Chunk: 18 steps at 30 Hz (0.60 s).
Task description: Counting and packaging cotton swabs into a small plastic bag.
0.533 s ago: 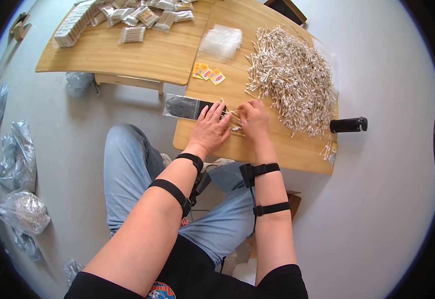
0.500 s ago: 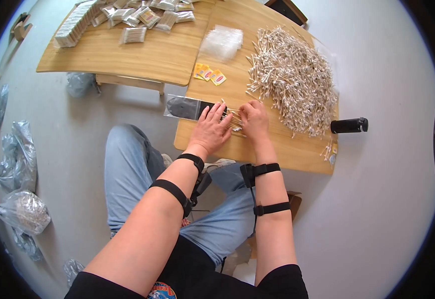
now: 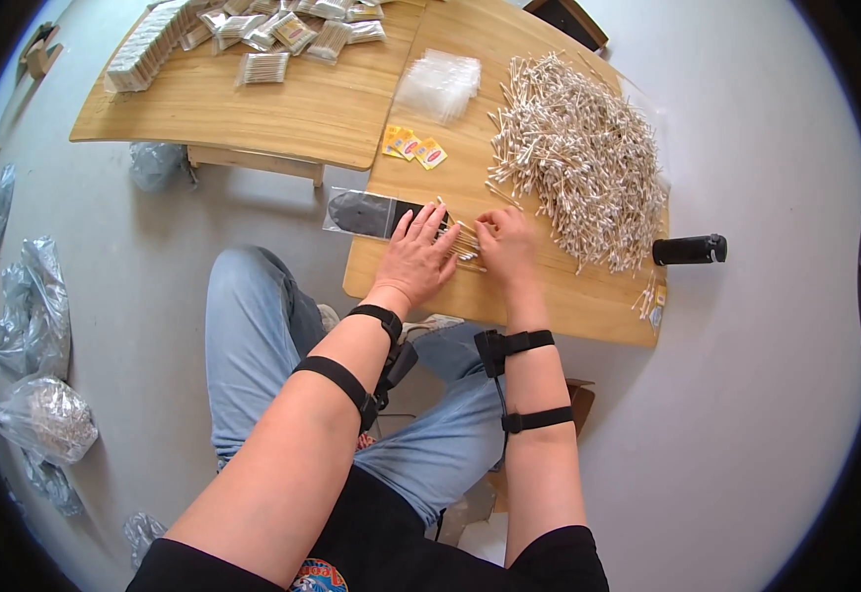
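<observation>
My left hand (image 3: 416,255) lies flat with its fingers stretched over a small row of cotton swabs (image 3: 466,244) and a black flat piece (image 3: 407,211). The black piece reaches into a clear plastic sleeve (image 3: 356,212) that juts past the table's left edge. Just right of the swabs, my right hand (image 3: 506,242) has its thumb and fingers curled together in a pinch. It is slightly blurred, and whatever sits between its fingertips cannot be made out. A big heap of loose cotton swabs (image 3: 583,158) lies beyond the right hand.
Several yellow cards (image 3: 413,146) and a stack of clear bags (image 3: 440,84) lie farther up the table (image 3: 549,306). Packed swab bags (image 3: 262,68) cover part of the adjoining table. A black cylinder (image 3: 690,250) is at the right edge. Filled plastic bags (image 3: 47,419) stand on the floor.
My right hand has shifted a little down and right, away from the swab ends. My left hand stays flat in the same place.
</observation>
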{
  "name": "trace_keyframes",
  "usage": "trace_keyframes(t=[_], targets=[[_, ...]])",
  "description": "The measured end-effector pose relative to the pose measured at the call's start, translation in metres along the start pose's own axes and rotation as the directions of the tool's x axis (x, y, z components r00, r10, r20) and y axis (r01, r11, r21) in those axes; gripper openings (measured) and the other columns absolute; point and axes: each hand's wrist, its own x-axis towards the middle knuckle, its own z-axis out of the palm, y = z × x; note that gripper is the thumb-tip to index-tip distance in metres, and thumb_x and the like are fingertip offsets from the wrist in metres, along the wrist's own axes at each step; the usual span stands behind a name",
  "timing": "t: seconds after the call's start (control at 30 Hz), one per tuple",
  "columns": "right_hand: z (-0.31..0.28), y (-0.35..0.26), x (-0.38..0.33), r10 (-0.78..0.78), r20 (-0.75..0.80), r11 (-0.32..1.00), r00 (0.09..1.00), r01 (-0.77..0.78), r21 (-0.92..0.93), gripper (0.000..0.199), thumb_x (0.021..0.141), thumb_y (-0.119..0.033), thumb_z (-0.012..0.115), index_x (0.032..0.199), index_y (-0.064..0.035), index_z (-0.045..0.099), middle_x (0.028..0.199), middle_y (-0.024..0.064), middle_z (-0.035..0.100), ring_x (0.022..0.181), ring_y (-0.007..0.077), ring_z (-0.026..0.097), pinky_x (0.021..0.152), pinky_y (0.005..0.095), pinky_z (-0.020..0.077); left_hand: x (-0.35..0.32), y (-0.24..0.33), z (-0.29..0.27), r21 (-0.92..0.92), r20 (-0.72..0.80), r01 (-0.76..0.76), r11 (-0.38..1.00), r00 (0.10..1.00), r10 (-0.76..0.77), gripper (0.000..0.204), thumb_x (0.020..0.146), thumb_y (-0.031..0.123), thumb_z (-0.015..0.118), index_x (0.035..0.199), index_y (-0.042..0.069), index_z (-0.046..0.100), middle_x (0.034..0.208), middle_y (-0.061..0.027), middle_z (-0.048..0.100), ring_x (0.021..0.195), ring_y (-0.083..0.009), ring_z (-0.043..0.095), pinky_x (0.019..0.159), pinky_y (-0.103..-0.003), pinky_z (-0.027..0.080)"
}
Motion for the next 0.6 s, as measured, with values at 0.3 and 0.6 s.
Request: trace_keyframes(t=[0.3,0.6], targets=[[0.017,-0.033,0.033,0.032,0.234,0.999,0.972,-0.025,-0.035,0.013,0.077,-0.021,0.075,0.079,-0.0094,0.07,0.089,0.0096,0.065,0.091,0.0309,0.062,0.08,0.0416,0.0505,0.001,-0.004,0.004,0.014,-0.024,-0.015,1.0,1.0,0.015,0.043,0.091,0.033,0.058,0.13,0.016,0.058,0.149,-0.0131,0.044,0.142,-0.0265,0.036,0.118,-0.045,0.025],[0.023,-0.008,0.046,0.338,0.275,0.89,0.9,-0.401,0.219,0.015,0.081,-0.02,0.073,0.083,-0.0057,0.069,0.088,0.012,0.069,0.084,0.0312,0.066,0.076,0.0401,0.0527,0.001,-0.001,0.0,0.012,-0.009,-0.011,1.0,1.0,0.011,0.046,0.091,0.035,0.057,0.135,0.019,0.057,0.15,-0.013,0.043,0.143,-0.0264,0.035,0.119,-0.045,0.023]])
